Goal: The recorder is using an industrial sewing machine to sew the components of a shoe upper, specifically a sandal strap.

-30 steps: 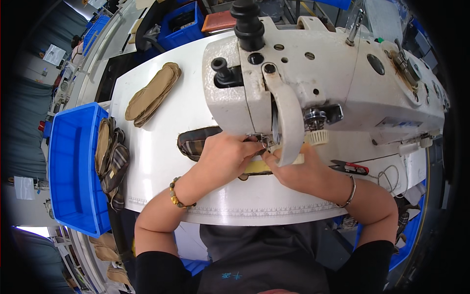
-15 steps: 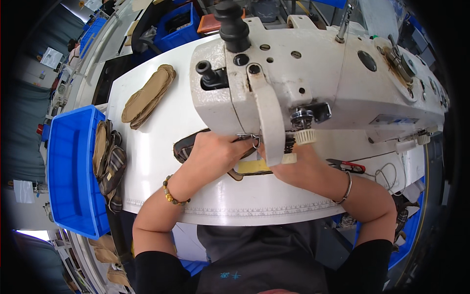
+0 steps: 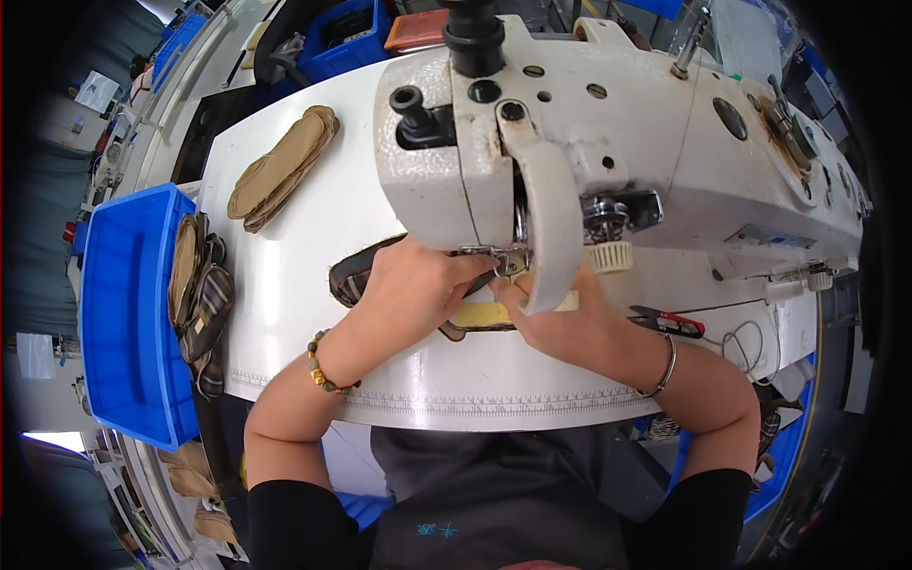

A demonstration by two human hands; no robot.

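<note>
A white industrial sewing machine (image 3: 560, 133) stands over the work table. Under its presser foot lies a dark plaid shoe upper (image 3: 353, 275) with a yellow patch (image 3: 483, 315) along its near edge. My left hand (image 3: 410, 285) grips the upper from the left, its fingertips drawn together beside the foot. From the right, my right hand (image 3: 570, 323) pinches the work near the needle, its thumb and finger close to my left fingertips. The machine's curved lever partly covers my right fingers, and my left hand hides the middle of the upper.
A stack of tan sole-shaped pieces (image 3: 283, 171) lies at the far left of the white table (image 3: 285, 323). Plaid uppers (image 3: 203, 304) hang at its left edge, against a blue bin (image 3: 133, 323). Red-handled thread snips (image 3: 669, 321) and loose thread lie right of my right hand.
The view has shifted slightly, so the machine sits a little further right. My right thumb now shows beside the needle; both hands keep hold of the upper.
</note>
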